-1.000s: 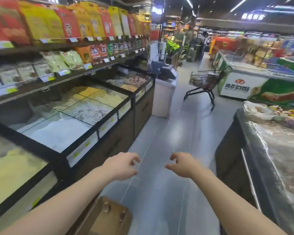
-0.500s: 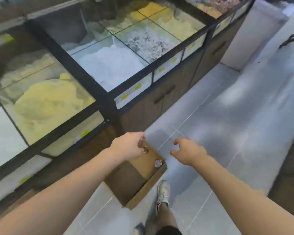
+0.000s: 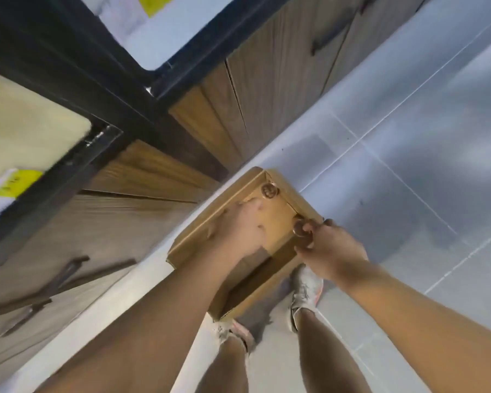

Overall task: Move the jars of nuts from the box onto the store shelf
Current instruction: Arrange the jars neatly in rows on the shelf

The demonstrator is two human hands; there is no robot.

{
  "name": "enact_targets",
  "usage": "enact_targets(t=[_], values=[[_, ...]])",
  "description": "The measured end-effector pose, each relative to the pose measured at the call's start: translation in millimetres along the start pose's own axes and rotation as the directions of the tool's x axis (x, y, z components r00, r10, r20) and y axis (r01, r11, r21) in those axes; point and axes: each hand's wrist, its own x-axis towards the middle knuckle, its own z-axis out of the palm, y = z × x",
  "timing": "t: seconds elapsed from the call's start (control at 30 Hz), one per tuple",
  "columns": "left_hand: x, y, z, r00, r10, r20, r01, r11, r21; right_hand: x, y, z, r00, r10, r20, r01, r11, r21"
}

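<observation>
An open cardboard box (image 3: 293, 192) lies on the floor against the cabinet base, seen from straight above. One jar of nuts (image 3: 270, 190) with a round lid stands in its far corner. A second jar (image 3: 298, 230) stands in the right corner. My left hand (image 3: 238, 226) is inside the box, blurred, with fingers spread just short of the far jar. My right hand (image 3: 328, 251) curls its thumb and fingers around the second jar at the box's right wall. The rest of the box floor looks bare, partly hidden by my arms.
Wooden cabinet doors (image 3: 267, 89) with dark handles (image 3: 328, 38) run along the left under black-framed bulk bins (image 3: 26, 131). Grey tiled floor (image 3: 408, 137) spreads to the right. My two feet in pale shoes (image 3: 305, 293) stand right at the box's near edge.
My head has tipped from the aisle down to the box. Both hands have dropped into the box, and the right hand has closed around the right-corner jar.
</observation>
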Motion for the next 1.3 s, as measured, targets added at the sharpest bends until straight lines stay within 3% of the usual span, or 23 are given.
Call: enact_targets(t=[0.3,0.4,0.5,0.67,0.83,0.93,1.13,1.3], values=[[166,-78,131,0.999,-0.038,-0.006,0.038,0.995,0.091,167,35,144,0.991,0.101,0.088,-0.113,0.982,0.15],[211,-90,168,0.999,-0.036,0.026,0.031,0.987,0.159,205,37,178,0.991,0.125,0.052,-0.132,0.978,0.16],[251,-91,194,0.999,-0.042,0.016,0.038,0.983,0.182,233,38,197,0.985,0.172,-0.028,-0.169,0.983,0.075],[302,-84,206,0.999,-0.011,-0.051,0.019,0.985,0.171,262,42,217,0.975,0.22,0.014,-0.218,0.974,-0.064],[321,-87,215,0.988,0.006,-0.157,0.002,0.999,0.05,275,45,234,0.987,0.161,-0.003,-0.156,0.954,-0.256],[321,-91,216,0.995,-0.008,-0.098,0.014,0.998,0.061,281,48,239,0.995,0.093,0.035,-0.075,0.931,-0.357],[307,-104,228,0.996,-0.051,0.077,0.031,0.971,0.235,298,56,234,0.989,0.065,0.134,-0.007,0.92,-0.392],[298,-129,234,0.999,-0.021,0.042,0.014,0.987,0.161,299,63,239,0.994,0.02,0.108,0.024,0.919,-0.394]])
